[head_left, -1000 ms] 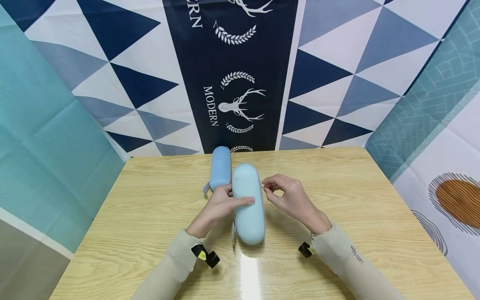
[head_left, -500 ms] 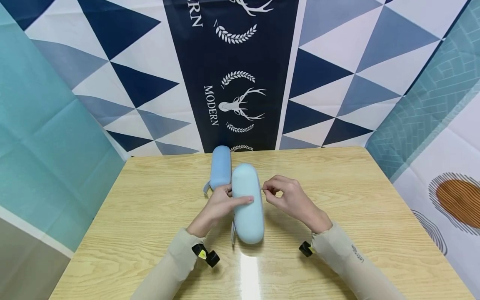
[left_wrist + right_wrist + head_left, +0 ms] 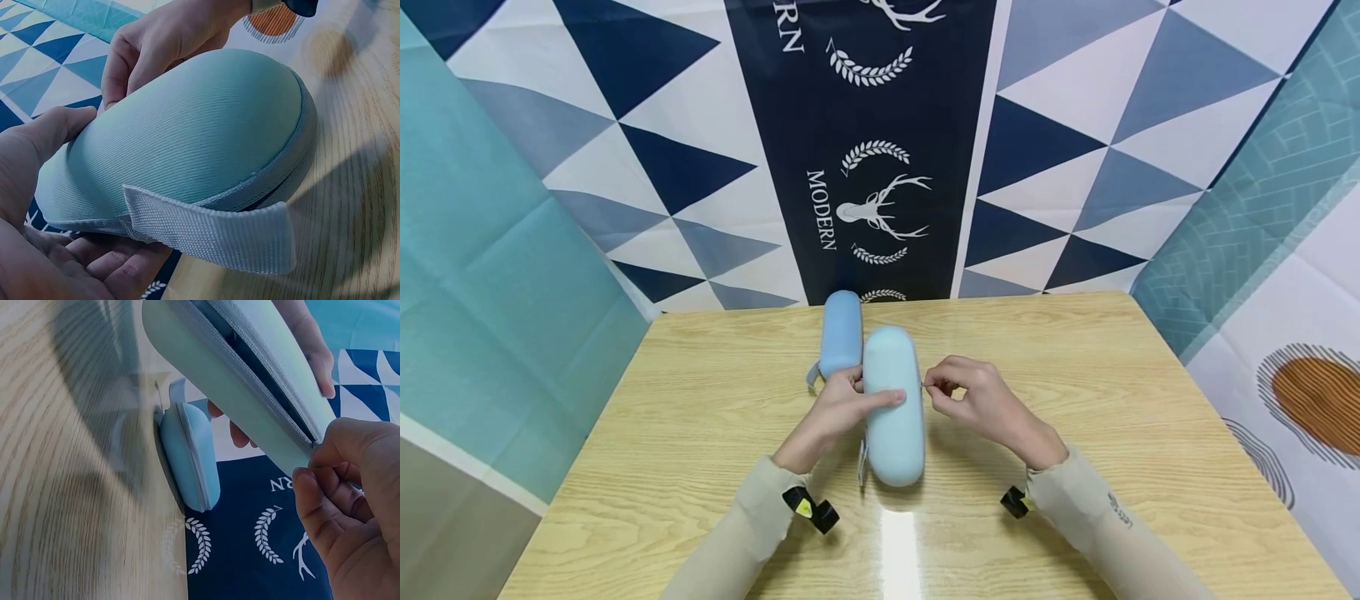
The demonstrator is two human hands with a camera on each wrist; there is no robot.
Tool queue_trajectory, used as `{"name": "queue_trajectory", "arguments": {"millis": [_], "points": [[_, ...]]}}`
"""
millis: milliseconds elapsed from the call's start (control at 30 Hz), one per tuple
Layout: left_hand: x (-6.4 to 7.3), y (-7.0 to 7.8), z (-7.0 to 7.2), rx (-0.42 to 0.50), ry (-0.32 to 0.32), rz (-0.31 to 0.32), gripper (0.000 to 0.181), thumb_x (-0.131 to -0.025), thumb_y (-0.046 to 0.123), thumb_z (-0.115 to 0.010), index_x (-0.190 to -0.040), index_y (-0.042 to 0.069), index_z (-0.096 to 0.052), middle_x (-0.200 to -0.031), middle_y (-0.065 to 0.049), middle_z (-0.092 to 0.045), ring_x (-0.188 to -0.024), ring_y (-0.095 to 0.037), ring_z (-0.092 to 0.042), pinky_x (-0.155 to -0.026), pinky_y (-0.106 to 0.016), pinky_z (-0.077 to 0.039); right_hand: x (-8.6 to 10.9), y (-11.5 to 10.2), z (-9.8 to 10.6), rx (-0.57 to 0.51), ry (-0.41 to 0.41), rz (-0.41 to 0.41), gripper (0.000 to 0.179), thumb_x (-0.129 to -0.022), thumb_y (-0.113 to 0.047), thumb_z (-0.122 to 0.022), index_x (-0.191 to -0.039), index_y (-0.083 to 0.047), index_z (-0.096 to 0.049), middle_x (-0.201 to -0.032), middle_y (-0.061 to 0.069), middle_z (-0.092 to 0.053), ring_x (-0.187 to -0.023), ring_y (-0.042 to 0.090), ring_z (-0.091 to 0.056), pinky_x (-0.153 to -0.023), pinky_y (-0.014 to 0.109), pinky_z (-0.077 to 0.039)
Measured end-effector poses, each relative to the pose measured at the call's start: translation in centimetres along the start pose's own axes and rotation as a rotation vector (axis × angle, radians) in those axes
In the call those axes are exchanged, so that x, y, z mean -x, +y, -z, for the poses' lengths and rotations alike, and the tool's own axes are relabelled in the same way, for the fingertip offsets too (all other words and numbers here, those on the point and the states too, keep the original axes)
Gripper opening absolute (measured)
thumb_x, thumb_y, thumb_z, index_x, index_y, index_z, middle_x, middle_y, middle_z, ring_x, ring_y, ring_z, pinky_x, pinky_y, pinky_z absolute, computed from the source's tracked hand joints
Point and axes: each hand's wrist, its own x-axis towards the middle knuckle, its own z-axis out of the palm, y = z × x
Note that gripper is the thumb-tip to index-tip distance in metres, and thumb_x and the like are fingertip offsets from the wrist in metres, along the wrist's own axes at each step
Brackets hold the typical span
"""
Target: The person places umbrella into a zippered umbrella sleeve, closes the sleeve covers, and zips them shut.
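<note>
A pale mint zippered case (image 3: 892,433) with a ribbed cover is held lengthwise over the table. My left hand (image 3: 838,408) grips its left side, thumb across the top and fingers underneath. A grey fabric loop (image 3: 212,231) hangs from the case's side. On the right edge my right hand (image 3: 973,396) pinches the zipper pull, which is mostly hidden by the fingertips. In the right wrist view the zipper (image 3: 250,359) is parted, leaving a dark gap that runs up to those fingers. What lies inside the case is not visible.
A smaller blue zippered case (image 3: 842,333) with a loop lies on the wooden table (image 3: 715,433) just beyond the left hand, near the back edge. A patterned cloth wall (image 3: 880,125) rises behind the table.
My right hand has moved slightly toward the near end along the case's right edge, still pinching the zipper pull. The mint case has shifted slightly left; my left hand keeps its grip.
</note>
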Motion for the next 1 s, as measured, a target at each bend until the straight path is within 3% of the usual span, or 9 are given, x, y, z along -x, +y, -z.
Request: {"name": "queue_trajectory", "arguments": {"millis": [333, 633, 833, 1000], "points": [[0.38, 0.13, -0.21, 0.001, 0.003, 0.005, 0.065, -0.084, 0.038, -0.085, -0.136, 0.006, -0.062, -0.124, -0.013, -0.071, -0.111, -0.025, -0.070, -0.096, -0.043, -0.056, 0.26, -0.22, 0.22, -0.021, -0.013, -0.015, 0.017, -0.085, 0.007, -0.070, -0.089, -0.009, -0.074, -0.084, -0.003, -0.070, -0.073, 0.005, -0.062, -0.064, 0.022, -0.058], [0.53, 0.04, -0.31, -0.013, 0.011, -0.015, 0.059, -0.084, 0.036, -0.085, -0.129, 0.003, -0.065, -0.122, -0.012, -0.072, -0.109, -0.024, -0.070, -0.097, -0.042, -0.056, 0.32, -0.33, 0.28, -0.030, -0.001, 0.021, 0.021, -0.083, 0.010, -0.068, -0.088, -0.011, -0.073, -0.083, -0.003, -0.068, -0.072, 0.005, -0.061, -0.062, 0.020, -0.055], [0.73, 0.27, -0.37, -0.001, 0.012, -0.010, 0.063, -0.085, 0.037, -0.085, -0.132, 0.003, -0.063, -0.125, -0.013, -0.070, -0.112, -0.025, -0.069, -0.098, -0.043, -0.056, 0.64, -0.57, 0.29, -0.035, -0.031, 0.014, 0.021, -0.084, 0.009, -0.068, -0.088, -0.011, -0.072, -0.082, -0.003, -0.067, -0.072, 0.005, -0.059, -0.059, 0.029, -0.057], [0.76, 0.38, -0.41, -0.002, 0.007, -0.016, 0.061, -0.085, 0.037, -0.085, -0.132, 0.003, -0.063, -0.125, -0.013, -0.071, -0.111, -0.025, -0.069, -0.098, -0.043, -0.056, 0.82, -0.68, 0.42, -0.031, -0.046, -0.005, 0.019, -0.085, 0.008, -0.069, -0.089, -0.010, -0.072, -0.084, -0.004, -0.067, -0.073, 0.004, -0.059, -0.059, 0.030, -0.057]]}}
